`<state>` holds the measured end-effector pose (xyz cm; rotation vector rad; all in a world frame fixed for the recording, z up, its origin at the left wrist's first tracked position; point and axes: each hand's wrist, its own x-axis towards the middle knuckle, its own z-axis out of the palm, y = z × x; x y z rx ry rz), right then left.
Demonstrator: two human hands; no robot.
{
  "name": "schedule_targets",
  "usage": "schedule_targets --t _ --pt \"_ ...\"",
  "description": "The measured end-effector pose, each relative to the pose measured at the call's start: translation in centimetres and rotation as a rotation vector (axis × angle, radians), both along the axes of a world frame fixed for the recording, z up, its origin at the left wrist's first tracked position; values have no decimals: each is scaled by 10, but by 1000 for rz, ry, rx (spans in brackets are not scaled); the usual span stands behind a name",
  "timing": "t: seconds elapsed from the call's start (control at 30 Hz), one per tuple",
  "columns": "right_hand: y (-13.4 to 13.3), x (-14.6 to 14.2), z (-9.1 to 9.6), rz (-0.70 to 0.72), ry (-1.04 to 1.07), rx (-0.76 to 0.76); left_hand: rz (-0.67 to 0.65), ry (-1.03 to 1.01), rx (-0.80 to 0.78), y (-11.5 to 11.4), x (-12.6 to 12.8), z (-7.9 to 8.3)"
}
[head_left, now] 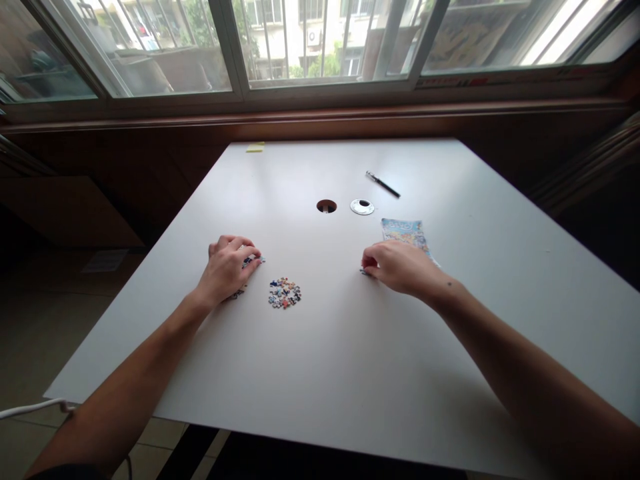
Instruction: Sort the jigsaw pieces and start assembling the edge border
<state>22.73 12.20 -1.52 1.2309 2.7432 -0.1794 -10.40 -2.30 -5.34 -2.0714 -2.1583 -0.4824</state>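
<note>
My left hand [227, 267] rests on the white table [320, 347], fingers curled over a few small jigsaw pieces [253, 261] at its fingertips. A small round heap of coloured puzzle pieces [284, 293] lies just right of that hand. My right hand [397, 265] is closed in a pinch on a puzzle piece [365, 271] against the table. Behind the right hand lies a colourful printed picture sheet [405, 232], partly covered by the hand.
A black pen [383, 184] lies further back. A round cable hole [327, 206] and its white cap [362, 207] sit mid-table. A yellow sticky note [255, 147] is at the far edge. Windows run behind; a white cable [35, 407] hangs at the left.
</note>
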Motion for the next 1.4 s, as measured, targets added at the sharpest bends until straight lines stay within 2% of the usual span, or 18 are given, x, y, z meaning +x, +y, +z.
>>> schedule_targets --t 0.27,0.43,0.53,0.67,0.93,1.0,1.1,1.17,1.27,1.4 --pt "-3 -1 2 37 3 73 -3 -130 7 1 -2 0" --pt "-7 -2 5 64 99 72 -55 -606 45 0 6 8" --pt "-11 -4 9 68 123 65 -103 -780 55 -2 11 11" --pt "-14 -5 12 71 130 55 -115 -847 46 -4 13 13" --pt "-15 -5 11 86 196 28 -175 -812 29 -4 12 14" --pt "-17 -8 12 96 280 -65 -260 -825 8 -5 14 15" --pt "-25 -14 12 126 461 -336 -418 -827 -12 -7 20 16" --pt "-35 -20 10 130 573 -472 -466 -813 -30 -9 27 17" --pt "-51 -29 6 129 704 -594 -514 -800 -76 -12 38 18" --pt "-72 -37 1 141 805 -732 -677 -778 -85 -13 48 21"
